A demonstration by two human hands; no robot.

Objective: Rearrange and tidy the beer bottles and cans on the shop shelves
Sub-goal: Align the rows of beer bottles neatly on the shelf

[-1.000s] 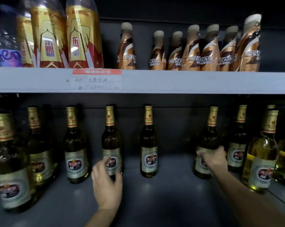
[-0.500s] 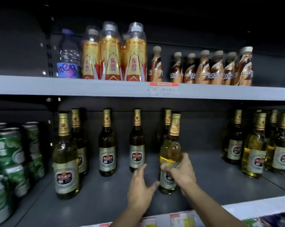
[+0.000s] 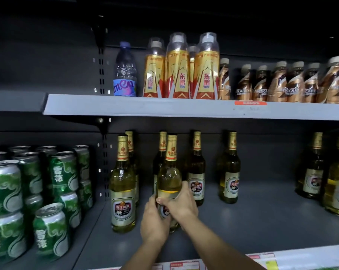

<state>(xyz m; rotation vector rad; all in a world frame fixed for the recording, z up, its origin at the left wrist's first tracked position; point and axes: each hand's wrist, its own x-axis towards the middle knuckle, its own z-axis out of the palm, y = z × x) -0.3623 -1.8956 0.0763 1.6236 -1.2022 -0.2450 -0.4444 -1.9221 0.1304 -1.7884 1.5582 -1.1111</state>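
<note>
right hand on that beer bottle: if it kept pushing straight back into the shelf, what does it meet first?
Probably the darker beer bottle directly behind the held beer bottle that the right hand grips; depth between them is unclear.

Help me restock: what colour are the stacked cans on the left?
Green with white swirls and silver tops, clearest in the head view.

NESCAFE on brown bottles [image 3: 293,84], 东鹏 on gold bottles [image 3: 177,75]
</note>
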